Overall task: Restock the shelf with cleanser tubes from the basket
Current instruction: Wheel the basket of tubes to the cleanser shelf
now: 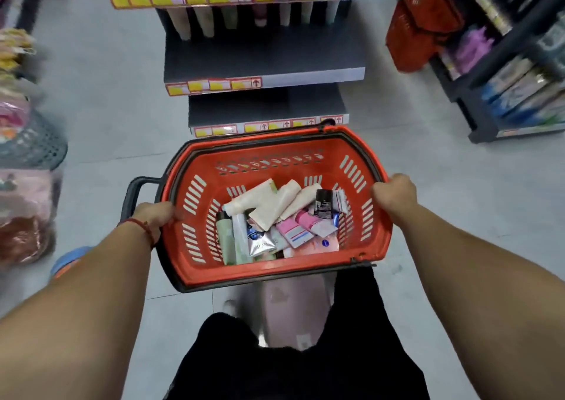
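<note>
An orange plastic basket (360, 158) hangs in front of me above the floor, held by both sides. My left hand (154, 216) grips its left rim and my right hand (394, 196) grips its right rim. Inside lie several cleanser tubes (276, 201), cream, pink, green and silver, piled loosely on the bottom. Straight ahead stands the grey shelf unit (263, 60); its middle shelf is bare, and a row of pale tubes (208, 20) hangs from the shelf above.
A stack of orange baskets (419, 29) stands at the right beside a dark rack of packaged goods (519, 87). A grey mesh bin (33, 142) and bagged goods crowd the left. Pale tiled floor (116, 100) lies around the shelf.
</note>
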